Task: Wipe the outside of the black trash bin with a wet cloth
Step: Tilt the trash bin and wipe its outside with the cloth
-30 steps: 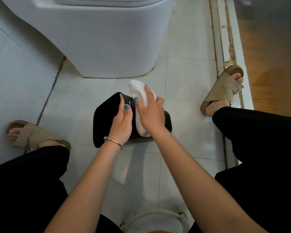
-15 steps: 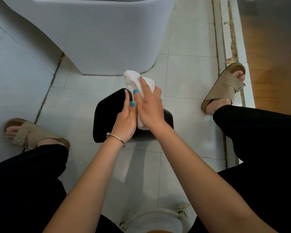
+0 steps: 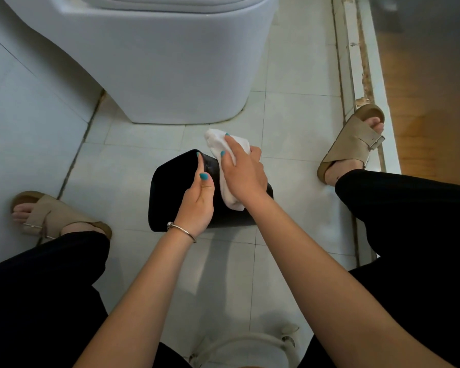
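A view from the person's head is looking down at a tiled bathroom floor (image 3: pixel 133 166). At the centre of the frame a black trash bin (image 3: pixel 170 192) is lying tipped on the floor, its long axis running from the lower left toward the upper right of the frame, with one flat squarish end facing left; whether that end is the base or the mouth cannot be told, and nothing can be seen inside it.

The left hand (image 3: pixel 197 205) is resting on top of the bin, fingers extended along its upper edge and the thumb alongside, steadying it rather than gripping around it. A silver bangle (image 3: pixel 182 231) is sitting on that wrist. The right hand (image 3: pixel 243 172) is lying just right of the left one, fingers fairly straight and spread, pressing a white cloth (image 3: pixel 227 166) flat against the bin's upper side. The cloth is sticking out beyond the fingertips toward the upper centre and hanging below the palm.

A white toilet base (image 3: pixel 170 65) is filling the upper centre, just beyond the bin. A tan sandal (image 3: pixel 51 216) is showing at the left edge, another tan sandal (image 3: pixel 353 144) at the right by a raised white threshold (image 3: pixel 356 62). A white bucket (image 3: pixel 247 349) is sitting at the bottom edge, its contents hidden.
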Motion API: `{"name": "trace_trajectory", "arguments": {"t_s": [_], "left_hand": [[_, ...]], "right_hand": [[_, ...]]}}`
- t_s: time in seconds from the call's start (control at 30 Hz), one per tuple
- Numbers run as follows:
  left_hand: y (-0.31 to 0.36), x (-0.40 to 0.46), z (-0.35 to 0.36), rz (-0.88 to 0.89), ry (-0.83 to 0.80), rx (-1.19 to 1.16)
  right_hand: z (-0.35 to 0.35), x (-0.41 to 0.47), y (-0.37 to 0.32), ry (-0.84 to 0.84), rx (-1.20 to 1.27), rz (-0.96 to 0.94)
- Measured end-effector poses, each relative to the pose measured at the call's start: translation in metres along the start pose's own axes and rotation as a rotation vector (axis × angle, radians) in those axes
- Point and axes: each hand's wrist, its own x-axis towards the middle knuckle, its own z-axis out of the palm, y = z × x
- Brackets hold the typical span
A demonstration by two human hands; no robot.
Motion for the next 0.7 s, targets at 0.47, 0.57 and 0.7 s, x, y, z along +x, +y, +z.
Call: {"name": "trace_trajectory", "arguments": {"t_s": [0.47,0.57,0.7], "left_hand": [[0.008,0.003,0.004,0.068,-0.127,-0.024],[0.006,0.005,0.005,0.060,-0.117,-0.015],[0.006,0.006,0.005,0.030,-0.114,0.048]], "right_hand": [[-0.012,0.000,-0.022,-0.001,0.098,-0.117],[-0.013,0.006,-0.013,0.007,0.083,-0.056],[-0.017,0.016,-0.007,0.002,0.090,0.039]]}}
